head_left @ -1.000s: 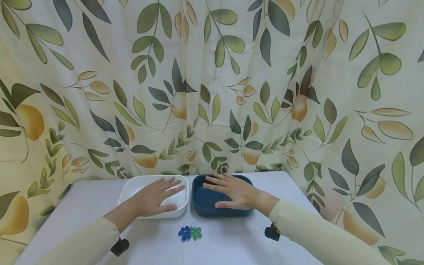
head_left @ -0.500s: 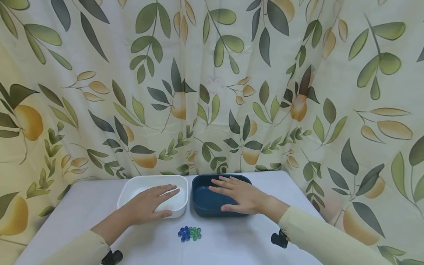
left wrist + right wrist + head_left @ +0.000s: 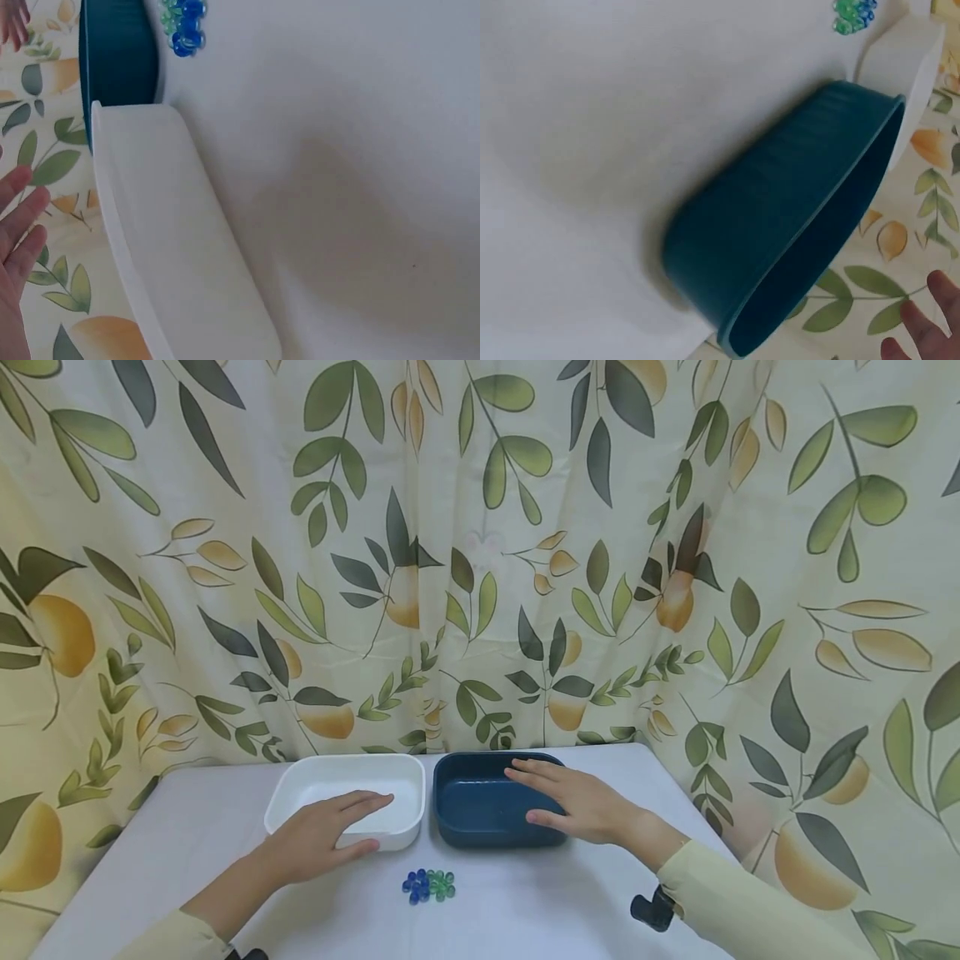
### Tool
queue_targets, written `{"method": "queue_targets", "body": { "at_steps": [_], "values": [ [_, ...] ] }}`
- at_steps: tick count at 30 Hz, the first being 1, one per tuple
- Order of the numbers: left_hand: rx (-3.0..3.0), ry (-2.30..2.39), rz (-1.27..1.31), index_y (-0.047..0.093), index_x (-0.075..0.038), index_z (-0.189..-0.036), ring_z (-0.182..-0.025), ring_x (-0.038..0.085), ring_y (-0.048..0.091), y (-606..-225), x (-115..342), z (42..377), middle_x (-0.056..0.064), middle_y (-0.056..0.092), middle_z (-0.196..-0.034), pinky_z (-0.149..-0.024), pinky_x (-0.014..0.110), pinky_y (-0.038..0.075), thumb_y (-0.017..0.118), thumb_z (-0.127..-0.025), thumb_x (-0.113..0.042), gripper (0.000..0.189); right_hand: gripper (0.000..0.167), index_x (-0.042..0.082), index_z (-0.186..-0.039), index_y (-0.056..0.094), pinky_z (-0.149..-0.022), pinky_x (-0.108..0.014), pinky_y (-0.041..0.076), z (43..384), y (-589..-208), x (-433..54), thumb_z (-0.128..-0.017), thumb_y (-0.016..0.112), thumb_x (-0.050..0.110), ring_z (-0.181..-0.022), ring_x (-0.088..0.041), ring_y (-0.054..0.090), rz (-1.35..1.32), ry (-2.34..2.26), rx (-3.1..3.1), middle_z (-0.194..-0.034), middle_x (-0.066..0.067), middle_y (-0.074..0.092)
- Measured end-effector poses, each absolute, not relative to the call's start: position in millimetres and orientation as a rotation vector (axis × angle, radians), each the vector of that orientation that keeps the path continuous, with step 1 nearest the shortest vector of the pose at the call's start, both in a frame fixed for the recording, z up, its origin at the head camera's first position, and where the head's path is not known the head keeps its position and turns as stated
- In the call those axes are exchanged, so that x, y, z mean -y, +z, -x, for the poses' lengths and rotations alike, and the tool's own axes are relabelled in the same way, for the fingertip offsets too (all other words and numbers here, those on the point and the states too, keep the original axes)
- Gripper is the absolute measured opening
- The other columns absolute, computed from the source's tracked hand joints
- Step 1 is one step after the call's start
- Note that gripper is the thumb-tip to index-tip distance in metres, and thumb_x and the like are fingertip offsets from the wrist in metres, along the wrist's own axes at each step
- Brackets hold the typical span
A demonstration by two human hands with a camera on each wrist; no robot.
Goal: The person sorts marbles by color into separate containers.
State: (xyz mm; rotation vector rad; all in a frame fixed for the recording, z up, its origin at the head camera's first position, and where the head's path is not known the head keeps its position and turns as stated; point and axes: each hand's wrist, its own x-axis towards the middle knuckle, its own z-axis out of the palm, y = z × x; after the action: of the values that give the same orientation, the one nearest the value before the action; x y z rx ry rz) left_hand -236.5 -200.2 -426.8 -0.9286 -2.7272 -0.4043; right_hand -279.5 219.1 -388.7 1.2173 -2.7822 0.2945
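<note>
My left hand (image 3: pixel 318 835), its fingers straight, hovers over the near left part of a white tub (image 3: pixel 405 839). Over the right side of a dark blue tub (image 3: pixel 480 841) hovers my right hand (image 3: pixel 588 803), fingers extended and holding nothing. In front of the tubs a small cluster of glass marbles lies on the table, blue marbles (image 3: pixel 415 887) on the left and green marbles (image 3: pixel 442 884) on the right. Both wrist views show fingertips apart from the tub walls: left fingers (image 3: pixel 26 214) and right fingers (image 3: pixel 922 330).
The two tubs stand side by side at the back of a table with a white cloth (image 3: pixel 480 927). A curtain (image 3: pixel 465 693) printed with leaves and fruit hangs behind the table. Dark wrist cameras (image 3: pixel 654 908) sit beneath the sleeves.
Both hands have drawn apart and back toward the person, the left one to the left and the right one to the right. The tubs and marbles have stayed in place.
</note>
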Motion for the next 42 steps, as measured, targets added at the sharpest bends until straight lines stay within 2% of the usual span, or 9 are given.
{"method": "queue_targets", "body": {
  "at_steps": [8, 16, 20, 25, 28, 35, 42],
  "values": [
    [2.703, -0.516, 0.850, 0.056, -0.033, -0.138, -0.123, 0.016, 0.059, -438, 201, 230, -0.011, 0.061, -0.135, -0.100, 0.043, 0.052, 0.052, -0.095, -0.059, 0.051, 0.061, 0.033, -0.153, 0.035, -0.109, -0.059, 0.038, 275, -393, -232, -0.097, 0.049, 0.054, -0.142, -0.025, 0.039, -1.093, 0.356, 2.829, -0.157, 0.003, 0.038],
    [2.698, -0.700, 0.828, 0.062, -0.026, -0.133, -0.102, 0.006, 0.064, -449, 197, 225, -0.016, 0.065, -0.121, -0.088, 0.034, 0.057, 0.063, -0.094, -0.044, 0.043, 0.057, 0.026, -0.148, 0.045, -0.107, -0.062, 0.039, 272, -399, -242, -0.097, 0.051, 0.052, -0.139, -0.032, 0.042, -0.972, 0.448, 2.844, -0.154, -0.004, 0.043],
    [2.769, -0.830, 0.783, 0.062, -0.024, -0.132, -0.100, 0.008, 0.064, -453, 194, 224, -0.014, 0.066, -0.120, -0.084, 0.032, 0.058, 0.058, -0.094, -0.053, 0.048, 0.057, 0.022, -0.145, 0.049, -0.109, -0.060, 0.037, 272, -403, -246, -0.097, 0.052, 0.054, -0.140, -0.033, 0.042, -0.910, 0.490, 2.855, -0.152, -0.007, 0.045],
    [2.784, -0.933, 0.756, 0.063, -0.022, -0.131, -0.099, 0.005, 0.064, -459, 192, 223, -0.012, 0.067, -0.121, -0.083, 0.027, 0.058, 0.053, -0.092, -0.061, 0.056, 0.059, 0.019, -0.144, 0.051, -0.110, -0.059, 0.037, 273, -409, -252, -0.096, 0.054, 0.053, -0.139, -0.035, 0.042, -0.836, 0.562, 2.849, -0.150, -0.010, 0.047],
    [2.775, -0.966, 0.739, 0.063, -0.022, -0.130, -0.099, 0.004, 0.064, -464, 190, 223, -0.012, 0.067, -0.120, -0.083, 0.025, 0.057, 0.055, -0.092, -0.060, 0.054, 0.058, 0.017, -0.143, 0.051, -0.109, -0.059, 0.039, 275, -412, -254, -0.096, 0.056, 0.051, -0.136, -0.034, 0.046, -0.808, 0.617, 2.827, -0.147, -0.010, 0.049],
    [2.786, -1.057, 0.678, 0.065, -0.021, -0.127, -0.099, 0.010, 0.065, -473, 187, 222, -0.008, 0.069, -0.116, -0.084, 0.026, 0.057, 0.059, -0.091, -0.057, 0.051, 0.056, 0.014, -0.140, 0.053, -0.097, -0.051, 0.052, 277, -421, -259, -0.096, 0.058, 0.048, -0.120, -0.034, 0.059, -0.720, 0.753, 2.816, -0.142, -0.011, 0.053],
    [2.781, -1.119, 0.657, 0.067, -0.012, -0.124, -0.090, 0.000, 0.062, -481, 185, 223, -0.002, 0.071, -0.109, -0.078, 0.021, 0.056, 0.063, -0.093, -0.046, 0.046, 0.055, 0.010, -0.136, 0.056, -0.094, -0.047, 0.054, 280, -432, -263, -0.095, 0.061, 0.046, -0.114, -0.030, 0.060, -0.630, 0.834, 2.792, -0.136, -0.011, 0.057]
  ]
}}
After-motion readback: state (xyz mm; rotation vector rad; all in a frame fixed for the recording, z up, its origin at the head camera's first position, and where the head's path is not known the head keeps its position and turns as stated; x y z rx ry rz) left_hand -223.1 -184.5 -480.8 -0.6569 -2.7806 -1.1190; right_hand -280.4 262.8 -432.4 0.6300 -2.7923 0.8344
